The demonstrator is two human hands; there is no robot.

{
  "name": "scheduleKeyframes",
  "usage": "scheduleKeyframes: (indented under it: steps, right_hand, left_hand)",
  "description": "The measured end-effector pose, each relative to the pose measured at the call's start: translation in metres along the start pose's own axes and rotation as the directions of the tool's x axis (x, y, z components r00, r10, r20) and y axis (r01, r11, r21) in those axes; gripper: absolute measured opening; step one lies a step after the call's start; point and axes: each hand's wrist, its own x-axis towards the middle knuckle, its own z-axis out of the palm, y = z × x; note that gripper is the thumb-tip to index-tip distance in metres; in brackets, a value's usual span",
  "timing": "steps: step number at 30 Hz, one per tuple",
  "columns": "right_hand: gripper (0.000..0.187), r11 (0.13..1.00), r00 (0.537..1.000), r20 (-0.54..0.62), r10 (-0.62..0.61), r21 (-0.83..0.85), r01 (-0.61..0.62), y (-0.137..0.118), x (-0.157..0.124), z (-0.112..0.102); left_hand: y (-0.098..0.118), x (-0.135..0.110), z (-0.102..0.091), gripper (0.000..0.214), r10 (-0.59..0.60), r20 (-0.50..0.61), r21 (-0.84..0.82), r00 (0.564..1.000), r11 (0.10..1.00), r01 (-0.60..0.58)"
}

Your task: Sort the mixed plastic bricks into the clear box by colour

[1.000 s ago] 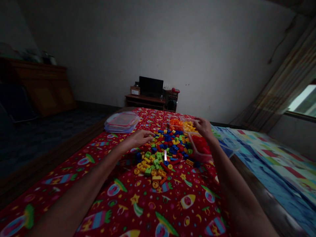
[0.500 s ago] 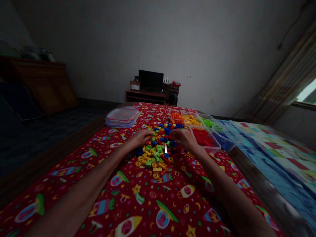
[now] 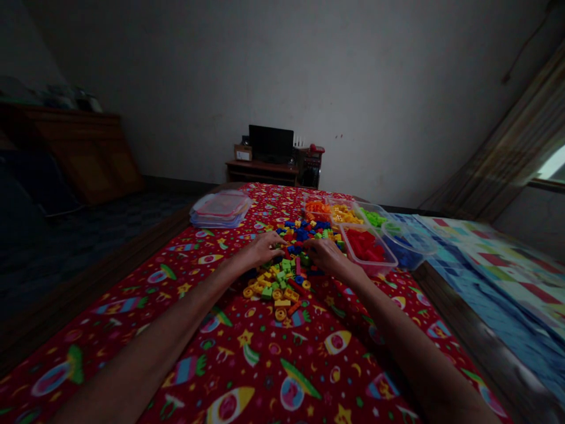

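Note:
A heap of small plastic building pieces (image 3: 291, 265) in yellow, green, blue, red and orange lies on a red patterned cloth (image 3: 282, 359). My left hand (image 3: 263, 248) rests on the heap's left side, fingers bent down onto the pieces. My right hand (image 3: 325, 253) sits on the heap's right side, fingers curled among the pieces. Whether either hand holds a piece is hidden. Just right of my right hand stands a clear tub of red pieces (image 3: 367, 246).
Behind the red tub stand tubs of orange pieces (image 3: 316, 207), yellow pieces (image 3: 343, 214), green pieces (image 3: 375, 218) and blue pieces (image 3: 408, 250). A stack of clear lids (image 3: 220, 208) lies far left. A blue patterned cloth (image 3: 498, 282) is on the right. A low cabinet with a dark screen (image 3: 271, 145) stands at the wall.
My right hand came back from the yellow tub to the heap's right side. My left hand moved slightly right along the heap. The view dropped a little.

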Motion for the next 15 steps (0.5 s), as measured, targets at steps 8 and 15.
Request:
scheduleKeyframes:
  steps: [8,15]
  right_hand:
    - [0.051,0.986,0.996,-0.066,0.057,0.159,-0.046,-0.004,0.006,0.001]
    - [0.038,0.977,0.99,-0.122,0.072,0.208,-0.045,-0.01,0.01,-0.003]
  left_hand:
    - [-0.005,-0.004,0.037,0.021,0.169,-0.122,0.129,0.978,0.98,-0.153]
    - [0.021,0.002,0.018,0.02,-0.047,-0.114,-0.145,0.992,0.989,0.03]
